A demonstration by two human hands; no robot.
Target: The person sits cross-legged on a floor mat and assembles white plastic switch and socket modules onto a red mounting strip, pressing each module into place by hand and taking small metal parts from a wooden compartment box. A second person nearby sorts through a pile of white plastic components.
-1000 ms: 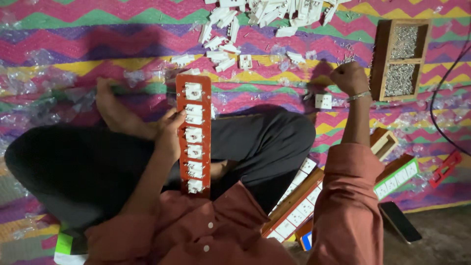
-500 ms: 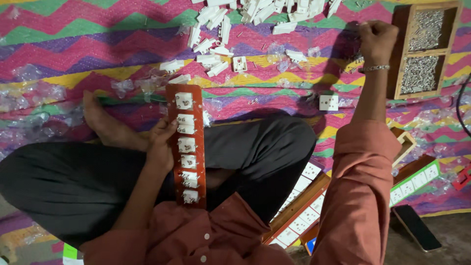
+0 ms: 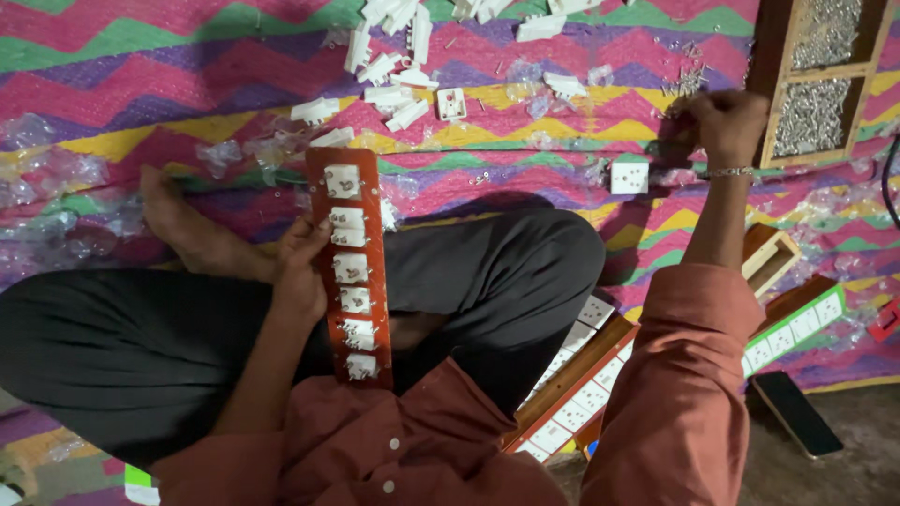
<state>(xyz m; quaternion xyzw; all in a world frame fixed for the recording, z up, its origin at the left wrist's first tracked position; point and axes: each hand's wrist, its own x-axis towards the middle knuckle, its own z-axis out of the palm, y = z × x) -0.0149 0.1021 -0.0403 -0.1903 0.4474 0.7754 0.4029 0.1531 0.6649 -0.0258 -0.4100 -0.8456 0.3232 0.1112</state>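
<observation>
My left hand [image 3: 302, 272] grips the edge of a long orange-red board [image 3: 349, 272] that lies over my crossed legs, with several white sockets fitted along it. My right hand [image 3: 722, 122] is stretched far out to the right, fingers closed in a pinch just beside a wooden box [image 3: 764, 84] of small metal screws; what it pinches is too small to see. A single white socket [image 3: 629, 175] lies on the mat below that hand.
A pile of loose white sockets [image 3: 394, 56] and clear plastic wrappers lies on the zigzag mat [image 3: 141, 75]. Finished boards with sockets [image 3: 577, 394] lean at my right knee, with another green-edged one [image 3: 797, 323]. A dark phone [image 3: 797, 412] lies on the floor.
My right hand has swung from the mat near the single socket up and right to the screw box. The left hand and board have stayed put.
</observation>
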